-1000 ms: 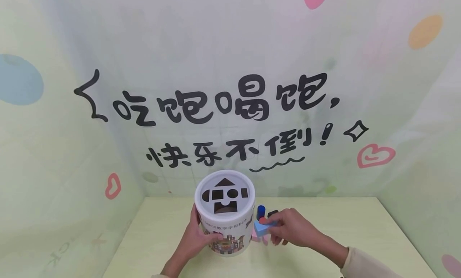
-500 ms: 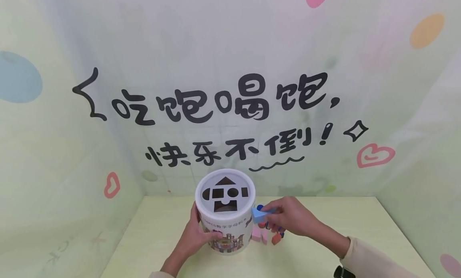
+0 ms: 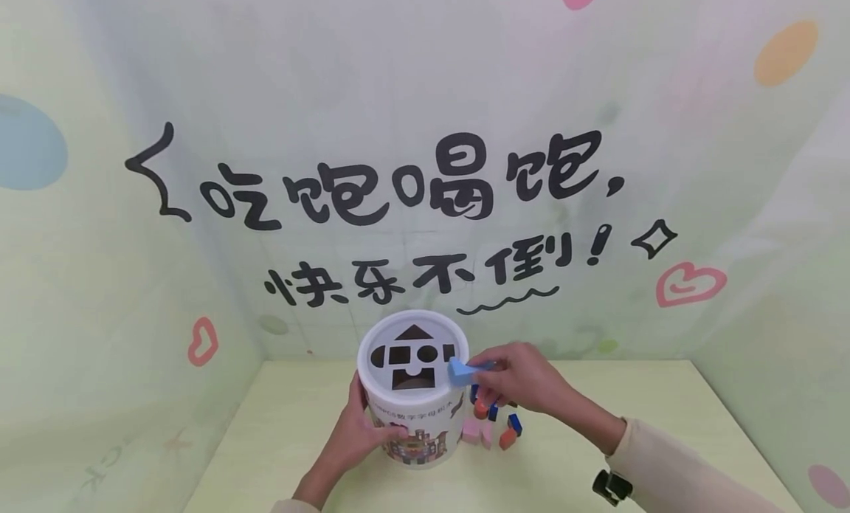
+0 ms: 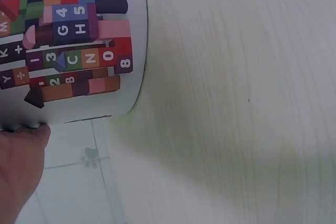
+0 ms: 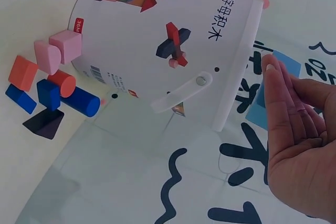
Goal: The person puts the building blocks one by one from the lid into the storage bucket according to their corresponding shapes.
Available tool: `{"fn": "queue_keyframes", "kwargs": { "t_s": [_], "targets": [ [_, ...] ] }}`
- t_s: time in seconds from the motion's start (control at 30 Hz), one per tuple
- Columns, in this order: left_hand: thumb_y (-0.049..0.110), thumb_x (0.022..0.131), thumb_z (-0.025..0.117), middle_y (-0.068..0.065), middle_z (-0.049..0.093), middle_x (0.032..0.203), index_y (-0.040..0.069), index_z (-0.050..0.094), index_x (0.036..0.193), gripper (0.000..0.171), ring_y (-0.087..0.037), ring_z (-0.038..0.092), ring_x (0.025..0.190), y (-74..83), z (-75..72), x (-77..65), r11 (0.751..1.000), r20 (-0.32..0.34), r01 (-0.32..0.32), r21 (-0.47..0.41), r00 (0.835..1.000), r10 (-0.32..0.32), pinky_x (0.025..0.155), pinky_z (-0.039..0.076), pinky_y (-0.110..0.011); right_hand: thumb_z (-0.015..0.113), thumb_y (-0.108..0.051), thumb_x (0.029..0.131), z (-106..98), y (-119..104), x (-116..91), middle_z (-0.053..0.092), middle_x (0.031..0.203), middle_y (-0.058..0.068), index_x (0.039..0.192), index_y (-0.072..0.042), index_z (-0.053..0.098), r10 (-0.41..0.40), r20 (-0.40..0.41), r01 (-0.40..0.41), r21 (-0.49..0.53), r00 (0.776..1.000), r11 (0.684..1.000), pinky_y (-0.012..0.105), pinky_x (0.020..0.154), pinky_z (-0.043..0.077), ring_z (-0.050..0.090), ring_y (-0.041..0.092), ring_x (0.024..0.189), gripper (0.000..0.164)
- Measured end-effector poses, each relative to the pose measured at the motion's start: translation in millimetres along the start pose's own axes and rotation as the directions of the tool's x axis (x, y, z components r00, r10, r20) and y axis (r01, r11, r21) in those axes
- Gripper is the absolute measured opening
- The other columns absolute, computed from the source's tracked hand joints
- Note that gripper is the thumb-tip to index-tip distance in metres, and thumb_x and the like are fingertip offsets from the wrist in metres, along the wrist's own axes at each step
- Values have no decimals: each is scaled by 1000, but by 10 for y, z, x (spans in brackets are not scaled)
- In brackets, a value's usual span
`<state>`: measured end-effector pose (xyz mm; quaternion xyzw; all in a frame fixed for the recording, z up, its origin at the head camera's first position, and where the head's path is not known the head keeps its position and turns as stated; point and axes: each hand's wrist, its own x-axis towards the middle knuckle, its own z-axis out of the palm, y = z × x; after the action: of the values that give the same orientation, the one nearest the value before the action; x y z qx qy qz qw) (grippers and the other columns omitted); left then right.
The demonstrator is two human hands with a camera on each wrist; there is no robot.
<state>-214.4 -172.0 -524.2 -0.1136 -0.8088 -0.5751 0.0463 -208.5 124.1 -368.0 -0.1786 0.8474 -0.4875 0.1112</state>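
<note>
A white shape-sorter bucket (image 3: 378, 406) stands on the table, its lid (image 3: 446, 332) cut with several shaped holes. My left hand (image 3: 355, 433) grips the bucket's left side, thumb across its front; in the left wrist view only part of this hand (image 4: 21, 169) shows, against the printed wall. Beside the lid's right rim, my right hand (image 3: 527, 376) pinches a light blue block (image 3: 458, 373) between thumb and fingers. The right wrist view shows the block (image 5: 257, 116) partly hidden by the fingers, so its full shape cannot be made out.
Right of the bucket lie several loose blocks: pink ones (image 3: 471, 432), orange-red ones (image 3: 508, 439), dark blue ones (image 3: 514, 423) and a black wedge (image 5: 44, 124). The pale wood-look table (image 3: 285, 424) meets a printed backdrop (image 3: 398, 77) behind and at both sides.
My right hand has raised the light blue block from beside the bucket, up and left to the lid's rim, uncovering the loose blocks below. The left hand keeps its grip on the bucket.
</note>
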Motion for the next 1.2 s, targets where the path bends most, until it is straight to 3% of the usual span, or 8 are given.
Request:
{"fn": "queue_keyframes", "kwargs": {
  "t_s": [0.5,0.73,1.03,1.2],
  "targets": [
    [29,57,95,-5,43,146,28,8,154,130,-30,39,137,-1,21,8,1000,5,4,-3,1000,-3,115,29,-57,67,-10,90,158,-45,181,69,72,4,109,-2,72,-7,-26,7,-24,1000,1000,32,55,61,67,15,59,22],
    [30,57,95,-4,41,148,31,7,155,131,-29,39,137,4,8,-7,1000,1,11,6,1000,-11,114,30,-57,68,-10,89,263,-104,254,68,69,4,106,-4,74,-13,-27,12,-19,1000,1000,30,53,60,69,22,60,20],
    [29,59,94,-3,41,148,29,7,154,129,-28,40,137,-9,9,3,1000,9,12,-5,1000,-12,116,30,-53,66,-9,90,397,-161,309,66,64,6,106,0,72,9,-18,-8,29,1000,1000,35,54,61,68,22,56,20],
    [28,60,94,-3,41,147,32,6,154,129,-28,42,135,-17,5,-2,1000,12,-6,-9,1000,7,115,32,-53,67,-8,89,453,-169,325,66,62,5,108,1,72,2,-17,-1,34,1000,999,45,57,62,68,28,56,22]
  ]
}}
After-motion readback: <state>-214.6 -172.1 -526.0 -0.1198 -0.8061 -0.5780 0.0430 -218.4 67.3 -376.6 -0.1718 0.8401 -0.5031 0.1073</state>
